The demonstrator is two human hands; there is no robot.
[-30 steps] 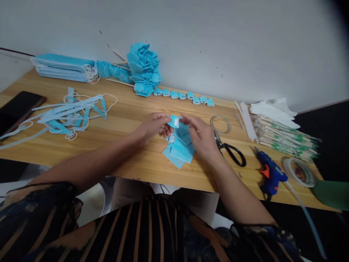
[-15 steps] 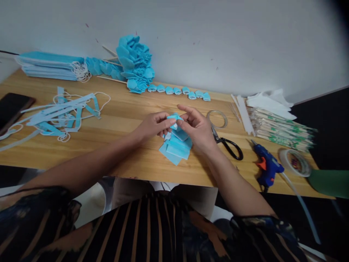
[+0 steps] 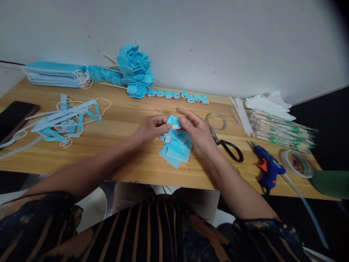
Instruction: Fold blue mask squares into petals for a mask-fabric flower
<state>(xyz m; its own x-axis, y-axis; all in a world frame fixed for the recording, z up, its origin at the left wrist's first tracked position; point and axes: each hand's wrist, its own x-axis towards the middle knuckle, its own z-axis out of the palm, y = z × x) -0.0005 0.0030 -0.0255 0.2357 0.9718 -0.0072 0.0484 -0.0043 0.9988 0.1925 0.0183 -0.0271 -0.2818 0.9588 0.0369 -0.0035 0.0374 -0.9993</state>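
My left hand [image 3: 152, 127] pinches a small folded piece of blue mask fabric [image 3: 173, 121] by its left side, thumb in front. On its right edge are the thumb and a finger of my right hand [image 3: 197, 129], while the index finger points out above. The piece has a pointed top and a whitish patch at its lower edge. Beneath my hands, several loose blue fabric pieces [image 3: 178, 150] lie overlapped on the wooden table. A row of similar folded blue petals [image 3: 168, 94] runs along the back, beside blue fabric flowers [image 3: 135, 67] on sticks.
Scissors [image 3: 231, 150], a tape roll [image 3: 216, 121] and a blue glue gun [image 3: 268, 165] lie to the right, near bundled sticks [image 3: 283, 127]. At left are stacked masks [image 3: 56, 74], cut strips and ear loops [image 3: 62, 122], and a phone [image 3: 16, 118].
The folded piece has turned so that more of its blue face shows. My right thumb has shifted from its front to its right edge. The view has tilted slightly.
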